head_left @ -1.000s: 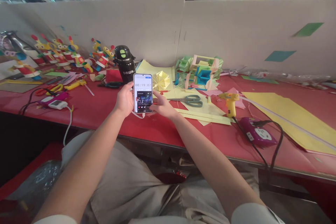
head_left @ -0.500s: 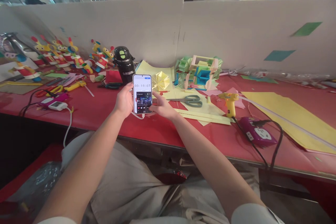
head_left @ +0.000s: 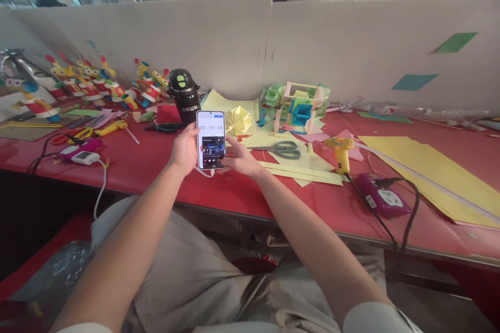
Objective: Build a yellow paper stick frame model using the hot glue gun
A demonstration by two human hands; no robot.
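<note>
A smartphone (head_left: 211, 139) stands upright above the red table (head_left: 164, 177), its lit screen showing a timer and a video. My left hand (head_left: 185, 150) grips its left edge. My right hand (head_left: 241, 157) holds its right edge and lower corner from behind. A thin white cable hangs from the phone's bottom. Behind the phone stands a black bottle (head_left: 184, 96) with a green button on its lid.
Green-handled scissors (head_left: 287, 150), a yellow glue gun (head_left: 340, 153), a purple power strip (head_left: 380, 199) and yellow paper sheets (head_left: 429, 174) lie to the right. Folded paper models (head_left: 299, 106) stand at the back. Colourful paper figures (head_left: 89, 83) and tools crowd the left.
The timer on the phone has gone from 00:19:07 to 00:19:08. The phone and both hands have stayed almost still.
</note>
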